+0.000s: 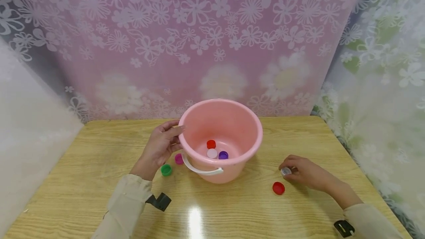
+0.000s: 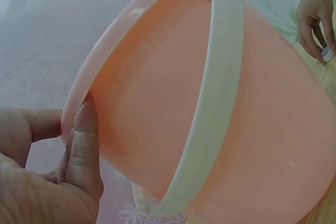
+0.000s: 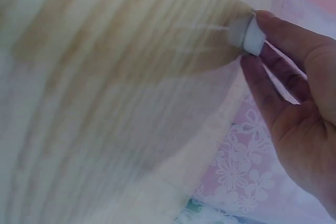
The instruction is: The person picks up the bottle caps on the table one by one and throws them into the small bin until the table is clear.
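A pink bucket (image 1: 219, 170) with a white handle (image 1: 202, 172) stands on the table, its mouth tipped toward me in the head view. My left hand (image 1: 160, 145) grips its rim on the left side, thumb and fingers on either side of the edge in the left wrist view. Inside lie a red cap (image 1: 211, 144), a pale pink cap (image 1: 212, 153) and a purple cap (image 1: 223, 155). On the right, my right hand (image 1: 307, 172) pinches a white bottle cap (image 3: 255, 36) between thumb and fingers, close over the tabletop.
A red cap (image 1: 278, 188) lies on the wooden table (image 1: 239, 213) just in front of the right hand. Left of the bucket are a green cap (image 1: 166, 170) and a magenta cap (image 1: 179, 159). A flowered curtain (image 1: 219, 47) hangs behind the table.
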Demonstrator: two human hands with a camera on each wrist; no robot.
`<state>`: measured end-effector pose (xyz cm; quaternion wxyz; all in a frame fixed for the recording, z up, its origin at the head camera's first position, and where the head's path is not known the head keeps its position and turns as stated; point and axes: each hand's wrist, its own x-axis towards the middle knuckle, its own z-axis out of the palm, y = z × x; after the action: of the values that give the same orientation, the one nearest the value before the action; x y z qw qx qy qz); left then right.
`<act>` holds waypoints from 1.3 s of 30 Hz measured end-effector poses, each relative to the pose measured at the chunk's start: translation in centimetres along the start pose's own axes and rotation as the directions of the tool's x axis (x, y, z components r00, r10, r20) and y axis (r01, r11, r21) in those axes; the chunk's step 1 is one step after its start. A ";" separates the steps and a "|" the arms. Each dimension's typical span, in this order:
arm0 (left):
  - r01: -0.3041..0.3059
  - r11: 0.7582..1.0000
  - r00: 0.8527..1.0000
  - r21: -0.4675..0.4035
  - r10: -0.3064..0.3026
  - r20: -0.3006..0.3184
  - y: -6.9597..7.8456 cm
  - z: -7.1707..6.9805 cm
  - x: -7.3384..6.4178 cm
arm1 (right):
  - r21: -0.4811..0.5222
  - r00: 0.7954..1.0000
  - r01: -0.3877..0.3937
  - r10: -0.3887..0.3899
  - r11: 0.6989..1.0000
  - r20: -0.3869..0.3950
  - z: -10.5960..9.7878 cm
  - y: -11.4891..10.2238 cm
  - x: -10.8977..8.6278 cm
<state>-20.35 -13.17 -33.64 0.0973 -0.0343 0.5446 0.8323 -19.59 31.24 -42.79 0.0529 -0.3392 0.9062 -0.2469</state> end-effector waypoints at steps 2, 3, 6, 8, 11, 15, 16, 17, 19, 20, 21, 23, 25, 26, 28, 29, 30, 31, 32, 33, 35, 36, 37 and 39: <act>0.002 1.000 1.000 0.001 -0.002 0.000 0.0 -0.1 0.0 | 0.011 1.000 -0.010 0.010 1.000 -0.001 0.0 0.1 0.0; 0.003 1.000 1.000 0.003 -0.003 0.001 0.0 -0.1 0.0 | 0.019 1.000 -0.021 0.021 1.000 -0.001 0.0 0.1 0.0; 0.004 1.000 1.000 0.005 -0.004 0.002 0.1 -0.1 0.0 | 0.067 0.999 -0.045 0.046 0.997 -0.001 -0.1 0.1 0.0; 0.006 1.000 1.000 0.005 -0.006 -0.003 0.1 -0.1 -0.1 | 0.087 0.999 -0.046 0.048 0.995 -0.018 -0.4 0.0 0.2; 0.008 1.000 1.000 0.006 -0.008 -0.007 0.1 -0.1 -0.1 | 0.079 0.996 -0.053 0.058 0.995 -0.064 -1.4 -0.4 0.7; 0.006 1.000 1.000 0.008 -0.006 -0.008 0.1 -0.2 0.0 | 0.016 0.982 -0.050 0.052 0.999 -0.183 -3.6 -1.3 2.0; 0.006 1.000 1.000 0.008 -0.006 -0.007 0.1 -0.2 0.0 | -0.004 0.975 -0.044 0.042 0.999 -0.216 -4.2 -1.6 2.4; 0.005 1.000 1.000 0.009 -0.005 -0.006 0.1 -0.2 0.0 | -0.018 0.967 -0.037 0.032 0.999 -0.251 -4.8 -1.9 2.7; 0.005 1.000 1.000 0.008 -0.005 -0.004 0.1 -0.2 0.0 | -0.031 0.949 -0.024 0.013 0.999 -0.316 -6.0 -2.5 3.5; 0.006 1.000 1.000 0.009 -0.006 -0.002 0.2 -0.1 0.0 | -0.036 0.937 -0.021 0.007 0.999 -0.349 -6.5 -2.8 3.9; 0.007 1.000 1.000 0.009 -0.007 -0.002 0.2 -0.1 0.0 | -0.044 0.925 -0.027 0.008 0.999 -0.380 -7.0 -3.2 4.3; 0.008 1.000 1.000 0.011 -0.008 -0.005 0.2 0.0 0.0 | -0.041 0.905 -0.024 0.005 0.999 -0.425 -7.9 -3.9 5.1; 0.010 1.000 1.000 0.013 -0.010 -0.007 0.2 0.1 0.0 | -0.030 0.889 -0.014 -0.001 0.999 -0.457 -8.7 -4.5 5.9; 0.010 1.000 1.000 0.013 -0.010 -0.007 0.2 0.1 0.0 | -0.029 0.883 -0.008 -0.007 1.000 -0.470 -9.0 -4.9 6.3; 0.010 1.000 1.000 0.016 -0.009 -0.011 0.2 0.1 0.0 | -0.026 0.877 0.005 -0.017 1.000 -0.480 -9.6 -5.6 7.1; 0.009 1.000 1.000 0.016 -0.009 -0.011 0.2 0.1 0.1 | -0.021 0.876 0.011 -0.020 1.000 -0.482 -9.9 -5.9 7.5; 0.009 1.000 1.000 0.017 -0.009 -0.011 0.2 0.1 0.1 | -0.018 0.876 0.019 -0.025 1.000 -0.481 -10.1 -6.2 7.9; 0.009 1.000 1.000 0.018 -0.009 -0.012 0.2 0.1 0.1 | -0.018 0.877 0.024 -0.030 1.000 -0.480 -10.2 -6.5 8.2; 0.007 1.000 1.000 0.019 -0.007 -0.013 0.2 0.1 0.1 | -0.016 0.879 0.021 -0.026 1.000 -0.476 -10.3 -6.9 8.5; 0.007 1.000 1.000 0.021 -0.006 -0.014 0.2 0.1 0.1 | -0.009 0.881 0.029 -0.030 1.000 -0.473 -10.4 -7.2 8.9; 0.005 1.000 1.000 0.023 -0.004 -0.014 0.2 0.0 0.1 | 0.010 0.883 0.056 -0.045 0.998 -0.467 -10.6 -7.9 9.6; 0.004 1.000 1.000 0.026 -0.004 -0.015 0.2 0.0 0.1 | 0.017 0.882 0.073 -0.057 0.997 -0.468 -10.6 -8.2 9.9; 0.003 1.000 1.000 0.027 -0.003 -0.017 0.2 0.0 0.2 | 0.029 0.880 0.091 -0.067 0.995 -0.470 -10.5 -8.5 10.3; 0.004 1.000 1.000 0.028 -0.003 -0.019 0.1 -0.1 0.2 | 0.044 0.877 0.128 -0.092 0.991 -0.472 -10.4 -9.1 11.0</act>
<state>-20.52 -13.29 -33.65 0.0939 -0.0419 0.5572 0.8240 -25.37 22.51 -28.52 -0.1692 -0.3181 0.8615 -0.3577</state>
